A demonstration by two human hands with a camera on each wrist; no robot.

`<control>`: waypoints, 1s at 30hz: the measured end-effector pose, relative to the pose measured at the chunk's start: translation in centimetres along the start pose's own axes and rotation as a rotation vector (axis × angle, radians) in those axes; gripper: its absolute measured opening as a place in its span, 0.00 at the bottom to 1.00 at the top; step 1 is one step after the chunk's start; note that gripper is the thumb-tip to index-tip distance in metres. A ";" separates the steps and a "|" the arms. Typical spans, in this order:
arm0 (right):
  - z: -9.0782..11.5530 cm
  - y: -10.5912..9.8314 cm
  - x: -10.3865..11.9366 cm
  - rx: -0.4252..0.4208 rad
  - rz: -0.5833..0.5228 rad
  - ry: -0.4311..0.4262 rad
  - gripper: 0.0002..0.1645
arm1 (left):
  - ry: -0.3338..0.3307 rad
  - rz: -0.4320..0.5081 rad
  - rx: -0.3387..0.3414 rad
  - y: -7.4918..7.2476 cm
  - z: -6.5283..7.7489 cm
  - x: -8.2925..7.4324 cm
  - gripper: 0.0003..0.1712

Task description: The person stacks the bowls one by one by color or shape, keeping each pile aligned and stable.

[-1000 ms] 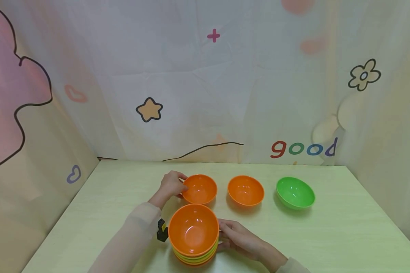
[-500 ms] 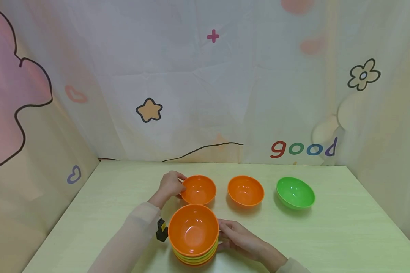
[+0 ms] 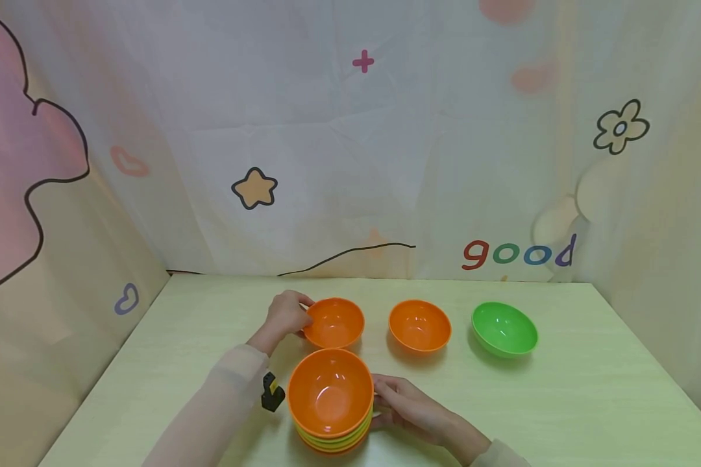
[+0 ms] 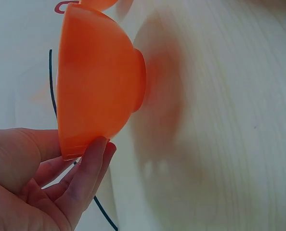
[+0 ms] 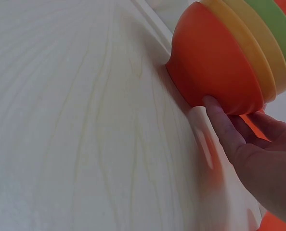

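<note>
My left hand pinches the left rim of an orange bowl, thumb at the rim and fingertips under the wall. In the left wrist view this bowl hangs above the tabletop, its shadow apart from its foot. Nearer to me stands a stack of nested bowls, orange on top, with yellow rims and an orange bowl at the bottom. My right hand touches the stack's right side. In the right wrist view one extended digit lies against the lowest orange bowl; the other fingers are partly hidden behind it.
To the right of the held bowl, another orange bowl and a green bowl stand in a row on the pale wooden table. A printed curtain hangs along the table's back edge. A small black device sits by my left sleeve.
My left hand and the orange bowl it pinches have shifted slightly to the left, away from the other orange bowl. The right hand and the stack have stayed in place.
</note>
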State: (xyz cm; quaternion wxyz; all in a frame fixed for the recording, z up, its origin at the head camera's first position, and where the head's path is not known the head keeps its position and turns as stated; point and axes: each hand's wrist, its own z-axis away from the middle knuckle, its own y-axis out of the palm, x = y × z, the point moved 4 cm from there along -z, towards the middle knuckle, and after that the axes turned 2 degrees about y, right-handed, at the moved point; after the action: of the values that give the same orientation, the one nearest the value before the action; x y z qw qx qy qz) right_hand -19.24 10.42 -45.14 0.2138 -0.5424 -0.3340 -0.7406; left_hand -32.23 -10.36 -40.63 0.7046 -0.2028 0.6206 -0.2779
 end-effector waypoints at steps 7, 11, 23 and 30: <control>-0.1 0.1 0.0 -0.001 0.003 -0.003 0.39 | 0.002 -0.015 -0.006 -0.7 0.1 0.1 0.18; -0.1 0.1 0.1 0.005 0.006 -0.004 0.39 | 0.001 -0.023 -0.003 -1.1 0.1 0.0 0.18; -0.1 0.1 0.1 0.006 0.019 0.006 0.39 | 0.063 -0.076 -0.002 -2.6 0.8 -1.0 0.18; -0.1 0.1 0.2 0.017 0.020 -0.001 0.39 | 0.098 -0.091 0.014 -3.8 1.2 -1.7 0.18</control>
State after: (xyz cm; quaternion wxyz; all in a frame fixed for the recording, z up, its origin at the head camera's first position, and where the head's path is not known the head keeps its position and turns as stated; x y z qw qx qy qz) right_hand -19.26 10.30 -44.96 0.2256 -0.5440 -0.3351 -0.7354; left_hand -31.75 -12.23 -36.81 0.6614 -0.2123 0.6425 -0.3236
